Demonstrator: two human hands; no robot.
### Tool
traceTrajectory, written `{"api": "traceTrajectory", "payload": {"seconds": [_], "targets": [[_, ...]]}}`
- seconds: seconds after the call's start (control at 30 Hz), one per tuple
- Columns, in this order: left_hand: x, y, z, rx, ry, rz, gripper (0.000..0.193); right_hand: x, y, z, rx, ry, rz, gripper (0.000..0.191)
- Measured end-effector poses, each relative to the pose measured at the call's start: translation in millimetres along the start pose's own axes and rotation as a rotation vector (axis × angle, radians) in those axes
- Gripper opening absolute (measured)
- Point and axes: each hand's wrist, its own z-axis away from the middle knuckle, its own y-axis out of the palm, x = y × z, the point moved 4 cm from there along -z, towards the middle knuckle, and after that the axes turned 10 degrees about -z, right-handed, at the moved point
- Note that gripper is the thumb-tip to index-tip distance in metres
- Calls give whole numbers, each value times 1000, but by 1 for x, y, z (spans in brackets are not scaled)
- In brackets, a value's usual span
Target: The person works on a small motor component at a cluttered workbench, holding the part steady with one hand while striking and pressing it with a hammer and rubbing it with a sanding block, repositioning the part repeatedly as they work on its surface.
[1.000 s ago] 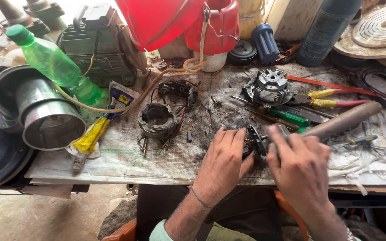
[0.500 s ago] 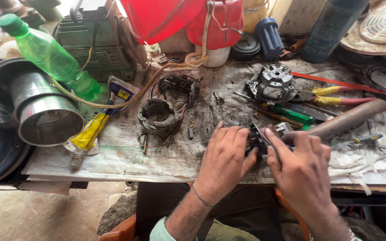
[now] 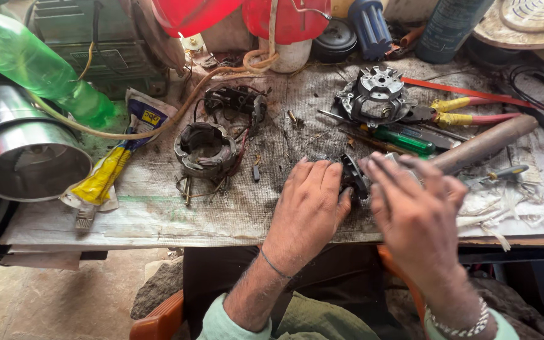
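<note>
head view: left hand (image 3: 308, 204) and right hand (image 3: 413, 217), fingers curled against small dark motor part (image 3: 352, 178)

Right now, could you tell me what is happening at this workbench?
A person seated at a cluttered workbench grips a small dark motor part between both hands, left hand and right hand closed around it. A wound stator lies to the left, a round metal housing behind, and a wooden-handled tool to the right.

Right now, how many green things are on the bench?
2: a green plastic bottle lying at the far left, and a green-handled screwdriver right of centre, beyond the hands. Clutter may hide others.
</note>
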Motion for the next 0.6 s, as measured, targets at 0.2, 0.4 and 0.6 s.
{"api": "traceTrajectory", "payload": {"seconds": [0.2, 0.4, 0.6], "targets": [[19, 6, -25, 8, -3, 10, 41, -2, 6, -28, 9, -28, -35, 37], [34, 6, -42, 21, -5, 32, 43, -2, 7, -56, 61, -40, -109, 42], [39, 2, -44, 34, -28, 53, 43, 2, 2, -61, 139, 55, 40, 51]]}}
